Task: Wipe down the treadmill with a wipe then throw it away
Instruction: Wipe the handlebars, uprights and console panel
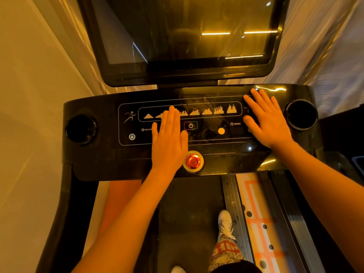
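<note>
Resting flat on the glossy black, droplet-speckled treadmill console (216, 154): both hands.

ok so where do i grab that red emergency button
Probably pinch the round red cap of the emergency button by its rim, coming from above on the belt side: it stands proud of the console, just right of the left hand.
</note>
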The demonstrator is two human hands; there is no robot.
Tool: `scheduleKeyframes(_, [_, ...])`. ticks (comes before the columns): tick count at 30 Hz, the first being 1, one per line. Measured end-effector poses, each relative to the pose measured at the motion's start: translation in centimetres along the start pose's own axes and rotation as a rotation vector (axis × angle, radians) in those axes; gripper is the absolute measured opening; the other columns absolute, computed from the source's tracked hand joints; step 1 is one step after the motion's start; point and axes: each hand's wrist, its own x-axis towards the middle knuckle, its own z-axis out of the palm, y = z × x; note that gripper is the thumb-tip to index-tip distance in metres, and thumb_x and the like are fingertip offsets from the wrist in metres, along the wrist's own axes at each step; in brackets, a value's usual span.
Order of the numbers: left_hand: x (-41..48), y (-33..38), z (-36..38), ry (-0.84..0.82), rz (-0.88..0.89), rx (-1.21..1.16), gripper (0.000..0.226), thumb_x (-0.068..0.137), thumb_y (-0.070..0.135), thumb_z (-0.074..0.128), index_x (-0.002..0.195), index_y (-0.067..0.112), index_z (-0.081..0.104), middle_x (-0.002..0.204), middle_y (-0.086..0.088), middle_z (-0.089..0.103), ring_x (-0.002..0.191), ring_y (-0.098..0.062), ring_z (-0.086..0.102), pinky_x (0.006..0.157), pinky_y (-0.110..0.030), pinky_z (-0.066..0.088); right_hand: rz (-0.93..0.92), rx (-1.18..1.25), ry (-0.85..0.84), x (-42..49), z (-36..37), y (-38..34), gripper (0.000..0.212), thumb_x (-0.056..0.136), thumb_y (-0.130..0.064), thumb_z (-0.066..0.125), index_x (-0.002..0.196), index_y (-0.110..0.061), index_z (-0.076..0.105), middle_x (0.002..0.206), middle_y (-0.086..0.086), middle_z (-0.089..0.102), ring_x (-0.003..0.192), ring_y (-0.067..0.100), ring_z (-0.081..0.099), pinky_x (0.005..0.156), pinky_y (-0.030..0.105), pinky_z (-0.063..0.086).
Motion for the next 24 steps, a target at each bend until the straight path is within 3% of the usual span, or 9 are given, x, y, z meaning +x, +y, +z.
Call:
scheduleKeyframes(7, [2.2, 0.2, -0.4, -0.017, 0.004, 0.006, 0.066, 0.105, 0.047, 0.01, 0.164, 0.018, 0.004, 0.172, -0.004, 0.0, 0.158, -0.022, 0.0, 0.125, -0.048, 0.003, 0.004, -0.009, 0.004, -0.1, -0.1, -0.2, 0.063, 0.105, -0.052, 0.031, 0.163, -0.028, 0.024, 0.171, 0.0, 0.014, 0.159, 0.02, 0.002, 0.128, 0.049, 0.002])
scheduleKeyframes(15, [-6.1, -0.4, 0.7, -0.115, 0.065, -0.031, 0.071, 0.104, 0.058, -0.001, 0.164, 0.019, -0.001, 0.172, 0.0, -0.007, 0.158, -0.017, -0.01, 0.126, -0.044, -0.005, 0.01, 0.007, 0.012, -0.2, 0.0, -0.4, 0.061, 0.106, -0.05, 0.031, 0.162, -0.028, 0.025, 0.171, 0.001, 0.014, 0.159, 0.021, 0.004, 0.128, 0.048, 0.002])
scheduleKeyframes(24, [-6.2, 0.2, 1.0, -0.095, 0.021, -0.031, 0.076, 0.102, 0.062, -0.006, 0.164, 0.019, -0.001, 0.172, -0.001, -0.006, 0.158, -0.018, -0.01, 0.126, -0.048, -0.005, -0.004, 0.01, 0.023, -0.3, -0.1, -0.2, 0.061, 0.106, -0.048, 0.032, 0.162, -0.024, 0.027, 0.171, 0.004, 0.017, 0.159, 0.023, 0.005, 0.128, 0.048, 0.003])
